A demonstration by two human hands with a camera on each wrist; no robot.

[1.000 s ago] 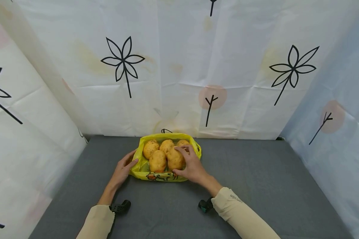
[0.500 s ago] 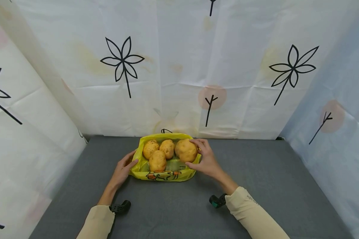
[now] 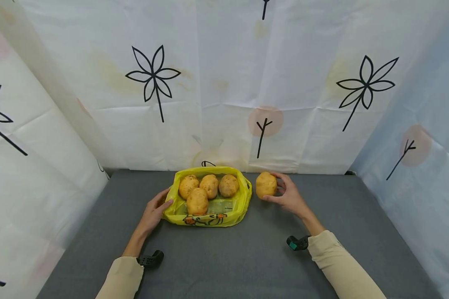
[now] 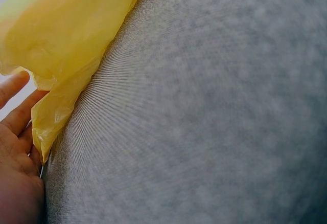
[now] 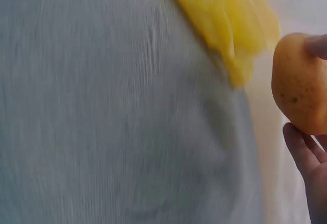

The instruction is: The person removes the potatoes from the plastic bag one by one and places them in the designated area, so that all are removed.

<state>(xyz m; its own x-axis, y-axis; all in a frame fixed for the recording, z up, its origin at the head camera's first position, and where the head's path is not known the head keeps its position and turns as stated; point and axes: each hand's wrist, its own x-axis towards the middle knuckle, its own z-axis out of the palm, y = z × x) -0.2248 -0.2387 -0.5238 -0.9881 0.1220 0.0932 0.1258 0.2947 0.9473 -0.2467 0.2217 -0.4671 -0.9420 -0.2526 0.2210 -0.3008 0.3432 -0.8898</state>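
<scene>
A yellow plastic bag [image 3: 243,207] with its rim rolled back stands on the grey table. Several potatoes [image 3: 197,202] sit inside it, leaving bare bag at its front right. My left hand [image 3: 154,212] rests against the bag's left side, thumb at the rim and fingers along the outside. In the left wrist view, part of those fingers is hidden behind the bag's corner [image 4: 51,116]. To the right of the bag, my right hand [image 3: 291,197] grips one potato [image 3: 265,185] between thumb and fingers. The right wrist view shows that potato [image 5: 296,88] in the fingers.
Grey cloth covers the table [image 3: 217,261]. A white patterned curtain [image 3: 224,83] rises along the far edge and both sides. Dark wrist devices [image 3: 151,259] sit at the ends of both sleeves.
My right hand took hold of the front right potato, lifted it from the bag and carried it to the right, outside the rim. My left hand and the bag stayed put.
</scene>
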